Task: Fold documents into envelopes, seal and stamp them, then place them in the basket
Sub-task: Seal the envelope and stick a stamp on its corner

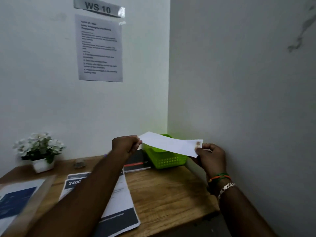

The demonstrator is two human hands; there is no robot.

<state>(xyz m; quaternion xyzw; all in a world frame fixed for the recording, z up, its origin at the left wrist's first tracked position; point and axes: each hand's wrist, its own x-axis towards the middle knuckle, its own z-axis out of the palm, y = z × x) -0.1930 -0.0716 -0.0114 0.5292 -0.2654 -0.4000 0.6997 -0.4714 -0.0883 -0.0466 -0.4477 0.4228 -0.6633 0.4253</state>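
Both hands hold a white envelope (172, 144) in the air above the green basket (166, 159), one at each short end. The left hand (125, 144) has its fingers (136, 143) curled and pinched together on the envelope's left end. The right hand (211, 157) pinches the right end between thumb and fingers, beside a small brownish stamp (198, 144) at that corner. The envelope stretches flat between the two grips, its left end a little higher than its right, and it covers part of the basket's near rim.

The basket sits on the wooden bench (171, 190) below and between the fingers, in the corner where the two walls meet. Just left of it, under the left hand, lies a dark booklet (136, 162). Nearer the person, beneath the left forearm, lie printed documents (119, 212) with dark bands. Far to the left of the left fingers stands a white pot of white flowers (38, 151). Bracelets (224, 183) circle the right wrist. On the wall above the hands hangs a printed sheet (100, 48) under a label (98, 7) reading "WS 10".
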